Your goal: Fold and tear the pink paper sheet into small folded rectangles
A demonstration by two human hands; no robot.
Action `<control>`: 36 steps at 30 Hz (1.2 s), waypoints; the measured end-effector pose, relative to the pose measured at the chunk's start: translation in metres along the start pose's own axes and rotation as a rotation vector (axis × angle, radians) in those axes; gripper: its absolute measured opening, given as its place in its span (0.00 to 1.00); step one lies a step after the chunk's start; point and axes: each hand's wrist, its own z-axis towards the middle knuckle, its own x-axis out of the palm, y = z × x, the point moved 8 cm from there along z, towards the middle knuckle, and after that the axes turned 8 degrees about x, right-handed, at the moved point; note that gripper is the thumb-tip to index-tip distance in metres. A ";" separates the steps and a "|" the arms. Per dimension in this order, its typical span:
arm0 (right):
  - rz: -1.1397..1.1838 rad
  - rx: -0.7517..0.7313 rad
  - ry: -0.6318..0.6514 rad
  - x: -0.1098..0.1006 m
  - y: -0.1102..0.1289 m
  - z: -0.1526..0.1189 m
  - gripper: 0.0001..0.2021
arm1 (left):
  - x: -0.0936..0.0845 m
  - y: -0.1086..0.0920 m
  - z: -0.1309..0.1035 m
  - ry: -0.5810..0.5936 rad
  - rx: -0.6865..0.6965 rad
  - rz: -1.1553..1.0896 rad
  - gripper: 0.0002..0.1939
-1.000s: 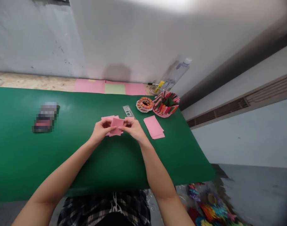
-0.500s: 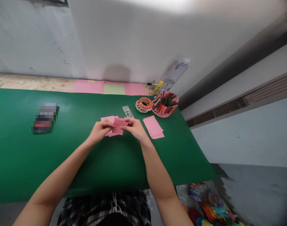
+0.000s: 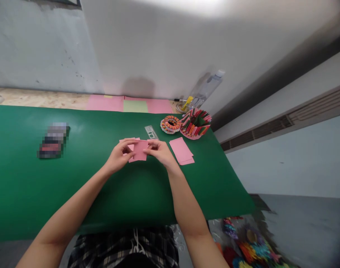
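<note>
Between my two hands is a small piece of pink paper [image 3: 140,150], which looks folded. My left hand [image 3: 122,153] grips its left side, the forefinger along the top edge and the thumb below. The right side is pinched by my right hand [image 3: 159,152] between thumb and fingers. More pink paper lies partly hidden behind my left hand. To the right of my right hand rests a stack of pink paper strips [image 3: 181,150]. A pale ruler or stencil [image 3: 150,131] lies just beyond my hands.
Paper-folded rings [image 3: 170,124] and a round holder of folded colored papers [image 3: 196,123] stand at the back right, near a clear bottle [image 3: 210,87]. A blurred-out dark object [image 3: 53,139] lies at left on the green table [image 3: 103,197]. Pink sheets [image 3: 105,102] line the wall.
My left hand has shifted its grip, its forefinger now reaching along the paper's top edge. The paper appears flatter and more upright. My right hand has hardly moved.
</note>
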 end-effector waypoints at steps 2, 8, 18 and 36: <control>0.001 0.008 -0.013 -0.002 -0.001 0.000 0.18 | 0.002 0.001 0.000 0.027 -0.014 -0.023 0.19; 0.010 0.058 -0.028 -0.008 -0.003 -0.001 0.21 | 0.010 0.002 -0.004 0.131 -0.060 -0.066 0.29; 0.019 0.051 0.008 -0.006 -0.001 -0.002 0.19 | 0.011 -0.007 -0.002 0.172 0.073 0.061 0.27; -0.025 0.028 0.036 -0.005 -0.002 -0.001 0.18 | -0.004 -0.010 0.000 0.077 0.188 0.120 0.25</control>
